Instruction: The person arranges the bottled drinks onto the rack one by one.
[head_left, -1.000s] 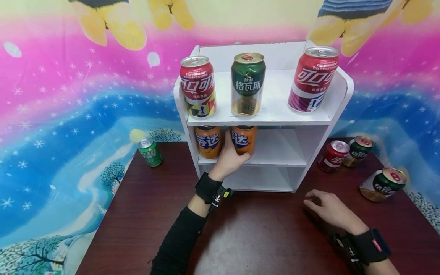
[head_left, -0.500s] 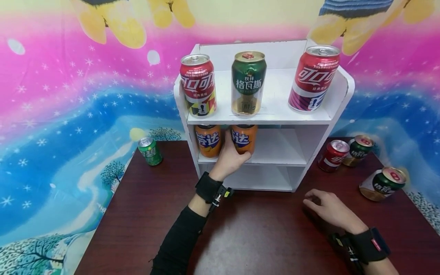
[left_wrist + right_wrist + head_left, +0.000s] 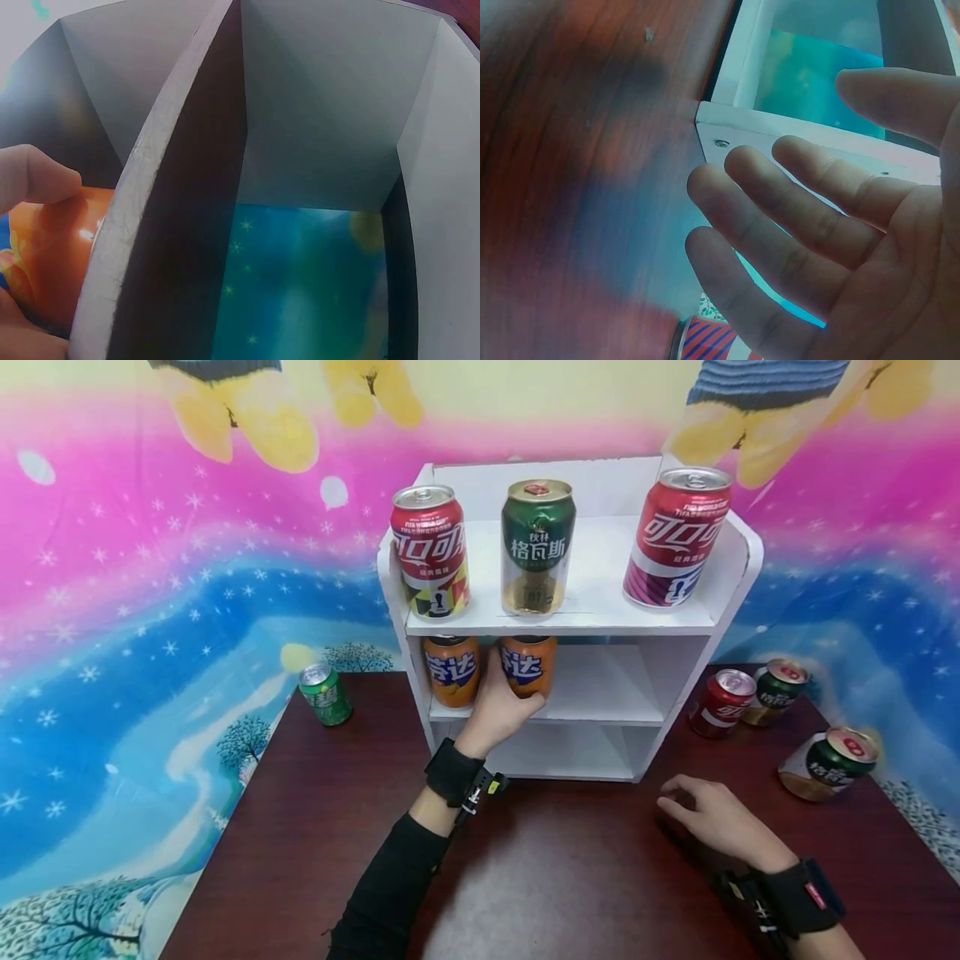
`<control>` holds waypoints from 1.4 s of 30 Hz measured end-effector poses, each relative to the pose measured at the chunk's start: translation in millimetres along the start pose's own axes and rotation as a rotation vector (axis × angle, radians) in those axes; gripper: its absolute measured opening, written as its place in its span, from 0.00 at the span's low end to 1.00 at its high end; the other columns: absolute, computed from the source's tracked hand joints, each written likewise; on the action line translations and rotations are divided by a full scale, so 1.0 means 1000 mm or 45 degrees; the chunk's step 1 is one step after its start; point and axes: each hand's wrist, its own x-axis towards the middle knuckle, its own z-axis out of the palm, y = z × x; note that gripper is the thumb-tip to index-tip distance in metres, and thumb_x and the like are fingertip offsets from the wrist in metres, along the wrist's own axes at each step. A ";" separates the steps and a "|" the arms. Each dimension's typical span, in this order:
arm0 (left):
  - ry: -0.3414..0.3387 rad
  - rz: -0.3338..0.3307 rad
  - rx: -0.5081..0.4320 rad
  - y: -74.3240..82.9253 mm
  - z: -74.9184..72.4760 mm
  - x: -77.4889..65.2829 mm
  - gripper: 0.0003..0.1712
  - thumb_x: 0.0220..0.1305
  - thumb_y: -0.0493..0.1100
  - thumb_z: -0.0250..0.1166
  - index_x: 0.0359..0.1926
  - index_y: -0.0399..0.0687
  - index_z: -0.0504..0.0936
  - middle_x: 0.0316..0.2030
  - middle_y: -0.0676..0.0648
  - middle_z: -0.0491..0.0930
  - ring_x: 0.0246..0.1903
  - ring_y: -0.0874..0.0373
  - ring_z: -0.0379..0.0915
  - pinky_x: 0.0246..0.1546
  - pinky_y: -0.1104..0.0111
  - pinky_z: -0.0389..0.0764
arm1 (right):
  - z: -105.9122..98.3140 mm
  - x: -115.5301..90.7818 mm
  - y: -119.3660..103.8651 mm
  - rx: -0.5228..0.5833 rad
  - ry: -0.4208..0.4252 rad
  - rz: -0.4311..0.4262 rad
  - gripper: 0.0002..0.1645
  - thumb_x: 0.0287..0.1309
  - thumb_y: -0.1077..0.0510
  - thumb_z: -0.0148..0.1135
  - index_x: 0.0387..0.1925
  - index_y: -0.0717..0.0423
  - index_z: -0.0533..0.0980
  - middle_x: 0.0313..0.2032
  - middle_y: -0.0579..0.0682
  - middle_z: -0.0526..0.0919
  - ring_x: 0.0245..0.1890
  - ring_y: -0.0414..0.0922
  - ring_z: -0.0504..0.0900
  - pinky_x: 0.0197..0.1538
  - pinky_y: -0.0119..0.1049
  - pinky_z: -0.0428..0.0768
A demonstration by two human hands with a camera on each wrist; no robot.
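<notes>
I face a shelf (image 3: 603, 547) far on the table (image 3: 562, 877), three cans (image 3: 537, 547) on top, two cans (image 3: 452, 672) on its middle tier (image 3: 607, 681), one can (image 3: 326, 695) left, three further cans (image 3: 722, 703) right

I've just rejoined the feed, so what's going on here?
A person's left grip holds an orange can in the middle level of a white shelf, right of a second orange can. Their right grip is at the dark red table, holding nothing. Three other cans stand upright on the top level.
</notes>
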 end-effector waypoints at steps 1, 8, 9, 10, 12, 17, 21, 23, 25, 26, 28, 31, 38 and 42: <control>0.004 -0.001 0.001 0.000 0.000 0.000 0.49 0.49 0.36 0.69 0.67 0.44 0.49 0.53 0.43 0.65 0.50 0.53 0.65 0.54 0.60 0.68 | 0.000 0.000 0.000 0.000 -0.005 0.007 0.20 0.63 0.47 0.58 0.46 0.58 0.78 0.35 0.45 0.81 0.35 0.41 0.77 0.37 0.40 0.76; 0.046 -0.008 0.030 0.000 0.001 0.001 0.48 0.50 0.38 0.69 0.67 0.45 0.51 0.53 0.44 0.66 0.50 0.53 0.66 0.54 0.60 0.68 | -0.002 0.001 -0.001 0.007 -0.014 0.008 0.20 0.63 0.46 0.58 0.46 0.58 0.78 0.35 0.45 0.81 0.34 0.40 0.77 0.36 0.39 0.76; 0.050 -0.006 0.032 0.000 0.001 0.002 0.48 0.50 0.38 0.70 0.67 0.45 0.51 0.53 0.44 0.66 0.50 0.53 0.66 0.54 0.60 0.68 | -0.002 0.001 -0.001 0.008 -0.010 0.004 0.20 0.63 0.46 0.58 0.46 0.58 0.78 0.35 0.45 0.81 0.34 0.40 0.77 0.36 0.39 0.76; 0.051 -0.001 0.035 0.000 0.001 0.002 0.48 0.50 0.39 0.70 0.67 0.45 0.51 0.54 0.44 0.66 0.50 0.53 0.66 0.54 0.59 0.68 | -0.003 0.001 -0.001 0.006 -0.005 0.000 0.20 0.63 0.47 0.58 0.46 0.58 0.78 0.35 0.45 0.81 0.34 0.40 0.77 0.36 0.39 0.76; 0.050 0.008 0.037 0.000 0.001 0.003 0.48 0.50 0.39 0.70 0.67 0.44 0.50 0.54 0.44 0.66 0.50 0.53 0.65 0.55 0.59 0.68 | -0.003 0.001 -0.001 0.006 -0.006 0.001 0.20 0.63 0.47 0.58 0.46 0.58 0.78 0.35 0.45 0.81 0.34 0.40 0.77 0.36 0.39 0.76; 0.023 0.027 0.012 0.000 -0.001 0.002 0.50 0.52 0.37 0.69 0.68 0.45 0.47 0.56 0.43 0.65 0.53 0.53 0.64 0.58 0.59 0.66 | -0.003 0.000 0.000 0.001 -0.016 0.013 0.21 0.63 0.46 0.57 0.46 0.58 0.77 0.35 0.46 0.81 0.35 0.41 0.77 0.36 0.40 0.76; -0.006 0.027 0.006 0.002 -0.001 0.001 0.51 0.51 0.35 0.68 0.70 0.46 0.45 0.57 0.42 0.64 0.54 0.52 0.63 0.59 0.58 0.64 | -0.003 -0.001 0.000 -0.003 -0.012 0.012 0.20 0.63 0.46 0.58 0.46 0.58 0.78 0.35 0.46 0.81 0.35 0.41 0.77 0.36 0.40 0.76; -0.015 0.024 0.010 0.002 -0.001 0.001 0.52 0.51 0.35 0.68 0.70 0.46 0.44 0.57 0.42 0.64 0.54 0.52 0.63 0.59 0.58 0.64 | -0.003 -0.001 0.000 -0.001 -0.014 0.014 0.20 0.63 0.46 0.58 0.46 0.59 0.78 0.35 0.46 0.81 0.34 0.41 0.77 0.36 0.40 0.76; -0.018 0.024 0.009 0.002 -0.001 0.001 0.52 0.51 0.35 0.68 0.70 0.46 0.45 0.57 0.43 0.64 0.54 0.52 0.63 0.59 0.58 0.65 | -0.003 -0.001 0.000 0.005 -0.018 0.011 0.20 0.63 0.47 0.58 0.46 0.59 0.78 0.35 0.46 0.81 0.34 0.41 0.77 0.36 0.40 0.76; -0.017 0.024 0.011 0.002 -0.001 0.001 0.52 0.51 0.36 0.68 0.70 0.46 0.45 0.57 0.43 0.64 0.54 0.52 0.64 0.58 0.58 0.65 | -0.003 0.000 0.000 0.010 -0.018 0.010 0.20 0.63 0.47 0.58 0.46 0.59 0.77 0.35 0.46 0.81 0.35 0.41 0.77 0.37 0.40 0.76; -0.013 0.023 0.012 0.002 -0.001 0.002 0.52 0.51 0.36 0.68 0.70 0.46 0.45 0.57 0.43 0.64 0.53 0.52 0.64 0.58 0.58 0.66 | -0.003 0.000 0.000 0.013 -0.020 0.007 0.20 0.63 0.46 0.58 0.46 0.58 0.77 0.35 0.46 0.81 0.35 0.41 0.77 0.37 0.40 0.77; 0.001 0.020 0.020 0.001 -0.001 0.002 0.51 0.50 0.37 0.68 0.69 0.46 0.46 0.56 0.43 0.65 0.53 0.53 0.64 0.57 0.58 0.66 | -0.004 0.001 0.001 0.012 -0.017 0.006 0.20 0.63 0.46 0.57 0.46 0.58 0.77 0.35 0.46 0.81 0.35 0.41 0.77 0.37 0.40 0.77; 0.043 0.018 0.052 0.000 0.002 0.001 0.50 0.48 0.37 0.69 0.68 0.45 0.49 0.53 0.43 0.66 0.50 0.53 0.66 0.54 0.58 0.68 | -0.004 0.001 0.001 0.007 -0.021 0.004 0.20 0.64 0.47 0.57 0.46 0.58 0.77 0.35 0.46 0.81 0.35 0.41 0.77 0.37 0.40 0.76; 0.061 0.021 0.066 -0.001 0.003 0.001 0.49 0.48 0.38 0.69 0.67 0.45 0.50 0.53 0.44 0.67 0.50 0.54 0.66 0.54 0.58 0.68 | -0.004 0.001 0.001 0.011 -0.025 0.010 0.20 0.64 0.47 0.57 0.46 0.59 0.77 0.35 0.46 0.80 0.34 0.41 0.76 0.36 0.39 0.76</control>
